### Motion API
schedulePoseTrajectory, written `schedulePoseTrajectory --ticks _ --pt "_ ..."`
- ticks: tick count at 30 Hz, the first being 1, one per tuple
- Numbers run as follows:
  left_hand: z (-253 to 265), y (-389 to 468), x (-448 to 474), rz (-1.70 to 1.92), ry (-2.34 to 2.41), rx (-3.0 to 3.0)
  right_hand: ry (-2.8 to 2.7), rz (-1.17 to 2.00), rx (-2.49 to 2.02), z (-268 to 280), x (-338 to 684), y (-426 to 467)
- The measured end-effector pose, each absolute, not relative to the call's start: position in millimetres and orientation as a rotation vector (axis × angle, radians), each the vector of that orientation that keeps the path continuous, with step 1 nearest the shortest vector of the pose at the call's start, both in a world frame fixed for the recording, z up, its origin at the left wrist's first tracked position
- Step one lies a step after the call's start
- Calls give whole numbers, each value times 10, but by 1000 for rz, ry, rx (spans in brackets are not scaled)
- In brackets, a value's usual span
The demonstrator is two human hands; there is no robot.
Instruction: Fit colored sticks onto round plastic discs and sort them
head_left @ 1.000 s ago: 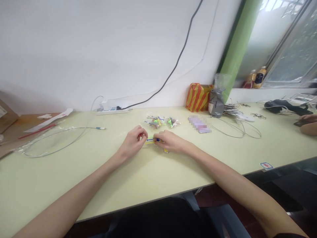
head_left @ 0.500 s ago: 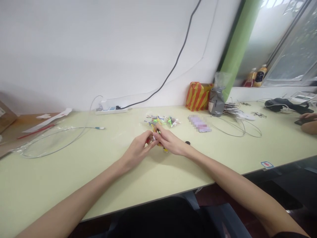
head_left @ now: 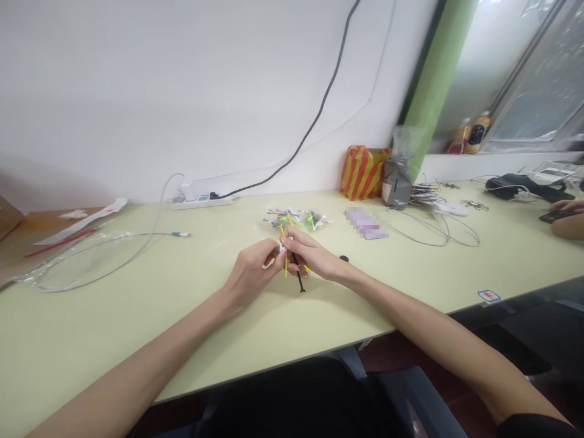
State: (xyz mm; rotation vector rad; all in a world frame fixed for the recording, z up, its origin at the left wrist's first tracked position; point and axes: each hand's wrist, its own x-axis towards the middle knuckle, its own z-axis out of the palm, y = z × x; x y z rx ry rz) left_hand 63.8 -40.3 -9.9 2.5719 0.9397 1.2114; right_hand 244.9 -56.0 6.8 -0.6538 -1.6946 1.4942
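My left hand (head_left: 258, 267) and my right hand (head_left: 312, 252) meet over the table, fingers pinched together. Between their fingertips is a small white connector piece (head_left: 281, 248). A thin yellow plastic rod (head_left: 286, 267) runs through the grip, its ends showing above and below. From under my right fingers a black plastic rod (head_left: 298, 281) with a forked tip points down toward me. Another yellow bit (head_left: 307, 269) shows beside my right hand. How the pieces join is hidden by the fingers. Just beyond lie colourful plastic rods and connectors (head_left: 292, 218), apparently in clear bags.
A blurred phone-like object (head_left: 366, 222), a striped bag (head_left: 365, 173) and a grey bag (head_left: 396, 185) stand to the right. A small black round piece (head_left: 344, 258) lies near my right wrist. Cables and a power strip (head_left: 203, 201) lie left; another person's hand (head_left: 570, 219) is far right.
The black rod now sticks out below my right hand, where it was mostly hidden before. The red piece by my left fingers is no longer visible. The view has shifted slightly.
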Motion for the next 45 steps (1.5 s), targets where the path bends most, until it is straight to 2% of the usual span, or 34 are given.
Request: schedulePoseTrajectory --ticks 5,12,16,21,30,33,41,45 --pt "-150 -427 685 1239 994 2476 -1718 1491 -675 51 2511 -492" --pt "-98 -450 665 1045 1035 2403 -1967 892 -785 -36 2577 -380" --pt "-105 -408 619 1107 1058 2488 -1961 735 -907 -51 2535 -409" --pt "-127 -396 593 1095 1062 2625 -2078 781 -958 -7 2534 -460" --pt "-77 -391 602 1130 801 2498 -2058 1151 -728 30 2595 -466" --pt "-63 -379 608 1164 760 2496 -2054 1189 -743 59 2613 -490" --pt "-43 -356 686 1200 694 2547 -2142 1092 -735 100 2644 -497" --pt "-72 -349 638 1312 774 2539 -2144 788 -798 114 2827 -381"
